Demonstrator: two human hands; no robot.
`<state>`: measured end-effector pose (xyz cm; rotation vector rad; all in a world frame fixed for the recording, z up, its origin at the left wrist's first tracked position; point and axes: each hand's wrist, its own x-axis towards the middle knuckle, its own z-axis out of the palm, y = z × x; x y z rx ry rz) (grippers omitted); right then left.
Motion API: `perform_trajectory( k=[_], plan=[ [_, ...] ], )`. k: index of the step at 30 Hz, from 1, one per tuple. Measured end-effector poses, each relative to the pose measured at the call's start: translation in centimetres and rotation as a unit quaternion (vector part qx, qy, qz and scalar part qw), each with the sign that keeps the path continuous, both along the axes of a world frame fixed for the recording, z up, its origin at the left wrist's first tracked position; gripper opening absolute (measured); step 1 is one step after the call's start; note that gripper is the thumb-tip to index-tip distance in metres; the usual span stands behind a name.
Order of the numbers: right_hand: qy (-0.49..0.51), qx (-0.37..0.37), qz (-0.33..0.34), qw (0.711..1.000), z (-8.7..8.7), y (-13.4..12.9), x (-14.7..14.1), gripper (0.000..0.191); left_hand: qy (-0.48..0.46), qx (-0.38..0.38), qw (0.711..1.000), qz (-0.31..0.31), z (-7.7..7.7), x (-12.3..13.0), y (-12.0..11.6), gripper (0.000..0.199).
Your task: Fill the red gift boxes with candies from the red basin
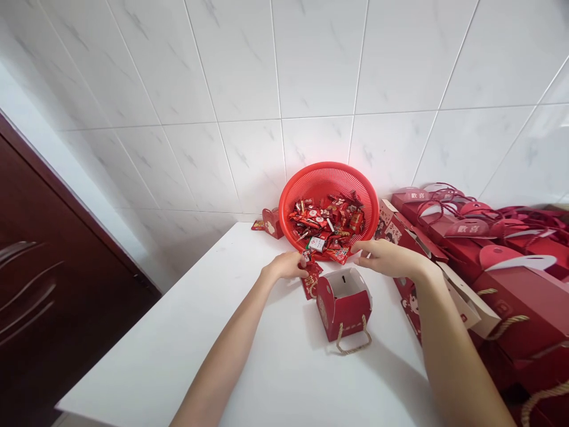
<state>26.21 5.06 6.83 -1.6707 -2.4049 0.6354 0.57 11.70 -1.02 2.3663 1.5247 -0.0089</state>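
Note:
My left hand [288, 265] hovers at the near left of the red plastic basket [284, 216]. Its thumb and finger are slightly apart, close to a red printed packet [312, 279] on the table, and nothing shows between them. Over the basket's near right rim, my right hand [386, 256] has its fingers stretched toward the candies, with no item visible in it. Red-wrapped candies [326, 216] lie heaped in the tilted basket. Between my forearms stands a small red gift box [351, 311], its top open and a rope handle hanging at the front. Its bottom inside is hidden.
Many red gift boxes [524, 290] with rope handles and cords crowd the right side. A small red box [272, 223] stands left of the basket. The white table [186, 332] meets a tiled wall [249, 160] behind; a dark red door [53, 284] is at left.

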Motion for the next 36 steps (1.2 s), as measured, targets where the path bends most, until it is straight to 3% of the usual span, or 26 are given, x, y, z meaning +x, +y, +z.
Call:
perform_trajectory(
  k=[3,8,10,17,25,30,36],
  plan=[
    [0.002,0.0,-0.006,1.0,0.1,0.1,0.2,0.023,-0.033,0.036,0.999,0.024,0.4,-0.1,0.1,0.015],
    [0.019,0.006,0.01,1.0,0.0,0.1,0.8,0.025,-0.065,0.185,0.975,0.104,0.3,0.2,1.0,0.028],
    [0.031,0.012,0.02,0.999,0.0,0.1,1.0,0.025,-0.051,0.213,0.968,0.122,0.3,0.6,1.9,0.034],
    [0.043,0.003,0.017,0.999,0.5,-0.2,1.2,0.028,-0.007,0.203,0.963,0.176,0.9,2.4,5.0,0.043],
    [0.061,0.008,0.028,0.998,1.0,-0.3,1.6,0.03,0.001,0.2,0.959,0.199,0.8,3.2,5.9,0.041],
    [0.075,0.033,0.039,0.996,1.0,-0.3,1.8,0.031,-0.039,0.202,0.959,0.195,0.0,3.3,6.1,0.031],
    [0.08,0.039,0.037,0.995,1.3,-0.3,2.1,0.03,-0.15,0.212,0.948,0.182,-0.2,2.9,5.8,0.029]
  ],
)
